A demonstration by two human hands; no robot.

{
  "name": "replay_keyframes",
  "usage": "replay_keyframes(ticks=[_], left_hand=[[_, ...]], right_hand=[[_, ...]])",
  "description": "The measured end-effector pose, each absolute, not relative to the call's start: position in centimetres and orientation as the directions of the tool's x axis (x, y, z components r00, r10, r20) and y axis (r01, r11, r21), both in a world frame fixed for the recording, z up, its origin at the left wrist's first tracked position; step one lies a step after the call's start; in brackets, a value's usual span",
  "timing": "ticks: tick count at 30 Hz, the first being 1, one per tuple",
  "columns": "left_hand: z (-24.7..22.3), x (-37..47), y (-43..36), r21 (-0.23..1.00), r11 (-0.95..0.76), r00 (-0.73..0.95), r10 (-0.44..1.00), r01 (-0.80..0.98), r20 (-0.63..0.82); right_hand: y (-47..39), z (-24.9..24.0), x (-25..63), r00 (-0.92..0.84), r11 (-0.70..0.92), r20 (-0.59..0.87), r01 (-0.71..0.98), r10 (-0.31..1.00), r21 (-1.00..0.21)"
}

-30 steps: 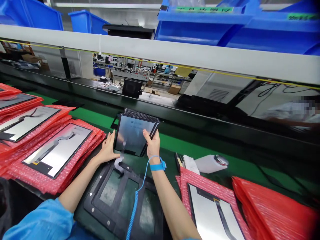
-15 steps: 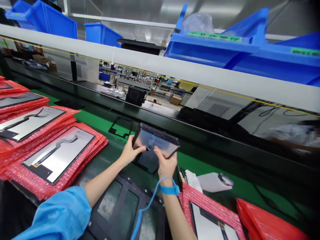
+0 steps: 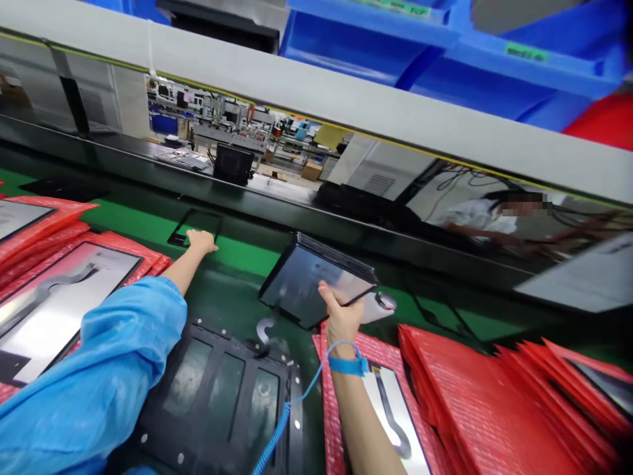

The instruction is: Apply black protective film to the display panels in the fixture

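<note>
My right hand (image 3: 345, 321), with a blue wrist strap (image 3: 347, 366), grips the lower right edge of a stack of display panels (image 3: 316, 274), its thumb lying on the silvery front face. The stack is tilted, its layered edges at the top. My left hand (image 3: 202, 241) reaches over a thin black frame (image 3: 217, 223) on the green strip. Its fingers touch or hover over the frame's near left corner, thumb apart; I cannot tell which. Nearer to me lies a black fixture (image 3: 217, 396) with rectangular openings. A grey flex cable (image 3: 265, 330) shows between stack and fixture.
Display panels on red bubble bags (image 3: 119, 247) are piled left; another panel (image 3: 395, 402) and red bags (image 3: 469, 389) lie right. A white bottle (image 3: 378, 309) stands behind my right hand. Blue bins (image 3: 356, 46) sit on the shelf above. A person (image 3: 479, 214) works across the line.
My left hand has let go of the panel stack and moved left to the black frame. My right hand alone now holds the stack. The view has swung right and down.
</note>
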State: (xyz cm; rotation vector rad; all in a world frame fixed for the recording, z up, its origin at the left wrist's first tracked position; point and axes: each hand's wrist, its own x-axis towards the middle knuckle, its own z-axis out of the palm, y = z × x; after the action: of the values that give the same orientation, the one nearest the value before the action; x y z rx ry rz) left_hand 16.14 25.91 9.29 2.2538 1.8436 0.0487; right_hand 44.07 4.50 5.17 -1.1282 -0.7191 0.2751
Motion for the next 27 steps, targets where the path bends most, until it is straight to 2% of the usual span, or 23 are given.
replay_keyframes(ticks=[4,7,9,12,13,15,17,20,24,27], left_hand=[[12.0,15.8,26.2,0.129,-0.126,0.152,0.966,0.984,-0.211],[14.1,14.5,24.0,0.143,-0.171,0.195,0.965,0.975,-0.176],[14.9,12.7,20.5,0.161,-0.226,0.245,0.964,0.961,-0.106],[14.3,8.2,12.4,0.164,-0.338,0.33,0.941,0.927,0.073],[13.6,6.3,9.3,0.154,-0.439,0.406,0.89,0.885,0.205],[11.4,2.8,3.4,0.143,-0.616,0.559,0.773,0.775,0.3],[8.9,0.1,-1.3,0.162,-0.724,0.68,0.687,0.67,0.256],[5.8,-1.7,-4.9,0.204,-0.784,0.773,0.617,0.587,0.147],[4.6,-1.5,-4.2,0.264,-0.784,0.811,0.585,0.562,0.011],[5.0,-1.8,-2.2,0.28,-0.787,0.822,0.569,0.549,-0.012]], right_hand=[[4.2,5.1,44.2,0.708,0.398,0.373,0.14,0.6,-0.906],[4.8,5.4,44.4,0.696,0.421,0.391,0.14,0.602,-0.896],[5.5,5.6,44.6,0.689,0.443,0.41,0.142,0.598,-0.885],[6.4,5.8,44.9,0.676,0.469,0.43,0.14,0.598,-0.872],[6.5,5.8,45.0,0.671,0.474,0.433,0.137,0.601,-0.87],[6.7,5.8,45.1,0.659,0.481,0.438,0.13,0.611,-0.867],[6.6,5.8,45.0,0.647,0.485,0.441,0.124,0.622,-0.866],[6.5,5.8,44.9,0.636,0.486,0.443,0.12,0.631,-0.865],[6.1,6.3,45.0,0.618,0.464,0.432,0.121,0.657,-0.878],[5.5,6.8,45.4,0.592,0.418,0.412,0.135,0.693,-0.898]])
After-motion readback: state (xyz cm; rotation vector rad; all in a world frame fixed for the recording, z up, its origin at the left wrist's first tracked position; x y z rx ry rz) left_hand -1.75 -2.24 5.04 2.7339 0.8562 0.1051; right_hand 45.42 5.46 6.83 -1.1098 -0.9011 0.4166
